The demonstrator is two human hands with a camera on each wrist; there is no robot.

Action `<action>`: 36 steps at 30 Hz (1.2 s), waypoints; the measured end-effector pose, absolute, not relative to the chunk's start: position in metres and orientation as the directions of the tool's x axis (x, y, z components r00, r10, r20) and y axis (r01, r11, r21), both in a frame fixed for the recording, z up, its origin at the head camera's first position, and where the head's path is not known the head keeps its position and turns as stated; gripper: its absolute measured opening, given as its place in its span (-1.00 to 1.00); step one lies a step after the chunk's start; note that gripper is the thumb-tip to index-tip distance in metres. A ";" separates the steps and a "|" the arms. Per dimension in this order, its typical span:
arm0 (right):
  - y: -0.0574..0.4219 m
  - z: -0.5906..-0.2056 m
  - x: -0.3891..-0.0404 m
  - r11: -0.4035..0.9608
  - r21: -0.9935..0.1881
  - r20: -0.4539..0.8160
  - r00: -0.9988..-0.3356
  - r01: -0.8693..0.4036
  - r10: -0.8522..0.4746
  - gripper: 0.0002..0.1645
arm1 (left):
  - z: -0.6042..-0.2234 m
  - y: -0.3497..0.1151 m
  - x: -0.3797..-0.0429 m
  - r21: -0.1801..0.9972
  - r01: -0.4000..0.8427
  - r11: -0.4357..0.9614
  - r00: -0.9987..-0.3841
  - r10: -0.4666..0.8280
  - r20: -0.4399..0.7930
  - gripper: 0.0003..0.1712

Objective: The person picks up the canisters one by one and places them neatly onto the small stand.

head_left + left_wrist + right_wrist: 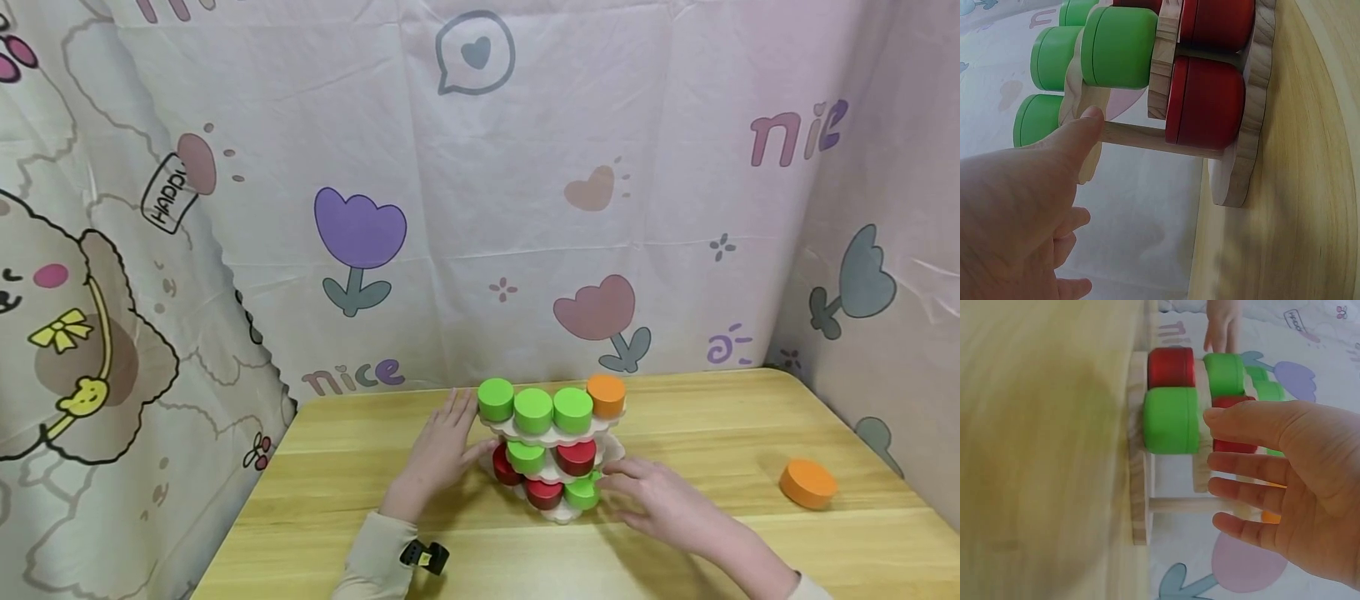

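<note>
A tiered wooden stand [561, 516] with scalloped shelves carries round blocks on three levels. Along the top sit three green blocks [533, 411] and an orange block [606, 397]. A red block [576, 457] and a green one show on the middle tier; dark red blocks [1207, 106] and a green block [1170, 420] are on the lowest. My left hand [441, 454] is at the stand's left side, fingers extended, its thumb tip overlapping the upper shelf in the left wrist view. To the right, my right hand [663, 504] holds nothing, its relaxed fingers close by the lowest green block.
A loose orange block [807, 483] lies on the wooden table [322, 492] at the right. Printed cloth [480, 183] hangs behind the table and along both sides. A black strapped device [425, 557] sits on the left sleeve.
</note>
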State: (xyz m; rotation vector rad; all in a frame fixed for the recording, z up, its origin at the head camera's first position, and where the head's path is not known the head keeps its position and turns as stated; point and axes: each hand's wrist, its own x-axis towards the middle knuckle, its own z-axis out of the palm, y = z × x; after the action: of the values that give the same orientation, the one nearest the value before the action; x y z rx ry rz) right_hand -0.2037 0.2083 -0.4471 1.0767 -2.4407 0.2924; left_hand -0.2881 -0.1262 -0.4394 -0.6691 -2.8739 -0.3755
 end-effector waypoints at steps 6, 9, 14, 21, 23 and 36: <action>0.222 -0.439 -0.204 0.691 -0.012 0.505 -0.601 -0.722 -0.620 -0.45 | -0.440 -0.127 -0.288 0.192 0.448 0.873 -0.887 0.408 0.216 -0.01; 0.232 -0.436 -0.204 0.723 -0.009 0.531 -0.617 -0.690 -0.582 -0.45 | -0.439 -0.127 -0.288 0.186 0.444 0.877 -0.889 0.404 0.214 -0.01; 0.251 -0.435 -0.206 0.754 0.025 0.617 -0.584 -0.656 -0.528 -0.53 | -0.437 -0.128 -0.287 0.178 0.443 0.879 -0.889 0.404 0.218 -0.01; 0.279 -0.437 -0.200 0.824 0.025 0.659 -0.611 -0.566 -0.439 -0.61 | -0.440 -0.127 -0.288 0.153 0.445 0.882 -0.885 0.408 0.223 0.01; 0.288 -0.439 -0.195 0.853 0.013 0.652 -0.642 -0.522 -0.404 -0.51 | -0.442 -0.125 -0.288 0.148 0.444 0.884 -0.886 0.408 0.219 0.02; 0.345 -0.451 -0.192 0.906 -0.069 0.652 -0.707 -0.417 -0.275 -0.55 | -0.442 -0.124 -0.285 0.100 0.420 0.902 -0.892 0.390 0.226 0.00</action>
State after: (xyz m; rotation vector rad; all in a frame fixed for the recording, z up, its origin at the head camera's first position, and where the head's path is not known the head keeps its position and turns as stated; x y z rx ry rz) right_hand -0.1919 0.3455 -0.4514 0.4927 -2.3965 0.2776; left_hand -0.2852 -0.1237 -0.4415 -0.6173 -2.8663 -0.2167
